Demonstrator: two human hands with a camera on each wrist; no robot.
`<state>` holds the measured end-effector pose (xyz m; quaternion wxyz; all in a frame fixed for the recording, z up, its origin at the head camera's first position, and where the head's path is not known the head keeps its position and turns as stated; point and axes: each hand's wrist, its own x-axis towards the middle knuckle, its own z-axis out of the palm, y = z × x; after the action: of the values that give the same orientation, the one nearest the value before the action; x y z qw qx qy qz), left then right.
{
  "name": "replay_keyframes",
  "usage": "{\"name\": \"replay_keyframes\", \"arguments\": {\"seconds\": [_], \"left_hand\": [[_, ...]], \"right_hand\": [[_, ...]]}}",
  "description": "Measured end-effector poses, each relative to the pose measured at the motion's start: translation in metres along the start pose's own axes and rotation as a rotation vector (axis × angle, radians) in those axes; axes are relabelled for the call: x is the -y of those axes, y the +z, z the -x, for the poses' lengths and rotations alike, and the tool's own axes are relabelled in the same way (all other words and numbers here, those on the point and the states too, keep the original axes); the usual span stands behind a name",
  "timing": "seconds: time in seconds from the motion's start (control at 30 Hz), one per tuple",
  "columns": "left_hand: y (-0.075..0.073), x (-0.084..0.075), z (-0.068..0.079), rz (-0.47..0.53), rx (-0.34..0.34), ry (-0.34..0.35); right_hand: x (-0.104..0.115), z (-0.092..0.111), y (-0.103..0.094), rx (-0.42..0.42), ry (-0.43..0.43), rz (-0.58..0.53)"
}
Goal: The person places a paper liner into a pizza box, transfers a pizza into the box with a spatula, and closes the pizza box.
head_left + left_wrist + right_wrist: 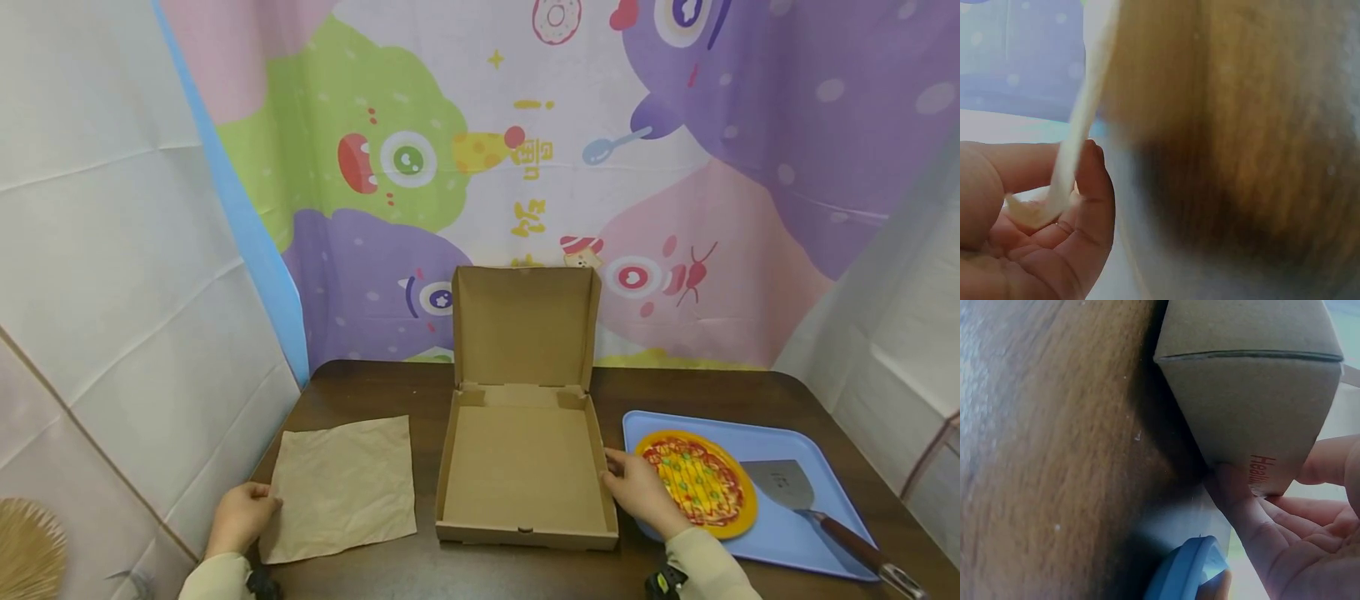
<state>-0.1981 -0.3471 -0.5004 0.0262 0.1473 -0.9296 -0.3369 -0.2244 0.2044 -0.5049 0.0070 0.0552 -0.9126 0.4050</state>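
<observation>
On the left of the table lies a square sheet of brown paper (341, 487), slightly wrinkled. My left hand (242, 517) pinches its left edge between thumb and fingers; the left wrist view shows the paper (1075, 140) edge-on, running into the hand (1035, 225). A brown cardboard pizza box (525, 471) stands in the middle with its lid (525, 325) upright at the back. At the box's right side wall my right hand (643, 492) grips the cardboard. In the right wrist view, the fingers of that hand (1297, 531) lie against the box's printed side (1241, 412).
A blue tray (780, 542) sits at the right of the table, close to the box. On it are a toy pizza (693, 483) with an orange crust and a metal pizza server (783, 483), whose dark handle (847, 537) sticks out over the tray's front right corner. A patterned curtain (375, 100) hangs behind.
</observation>
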Motion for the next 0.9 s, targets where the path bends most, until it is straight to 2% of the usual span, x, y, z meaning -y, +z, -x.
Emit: {"name": "replay_keyframes", "arguments": {"seconds": [0.23, 0.4, 0.7, 0.9], "left_hand": [[-0.001, 0.000, 0.002, 0.023, -0.059, 0.007], [0.002, 0.001, 0.001, 0.083, -0.117, -0.006], [0.000, -0.004, 0.002, 0.287, -0.157, -0.102], [-0.007, -0.014, 0.000, 0.351, -0.147, -0.148]], "right_hand": [[0.000, 0.000, 0.000, 0.002, -0.008, -0.011], [0.000, 0.000, 0.000, 0.003, -0.008, -0.008], [0.000, -0.001, 0.000, 0.001, -0.006, -0.004], [0.000, -0.001, 0.000, 0.001, -0.008, 0.002]]}}
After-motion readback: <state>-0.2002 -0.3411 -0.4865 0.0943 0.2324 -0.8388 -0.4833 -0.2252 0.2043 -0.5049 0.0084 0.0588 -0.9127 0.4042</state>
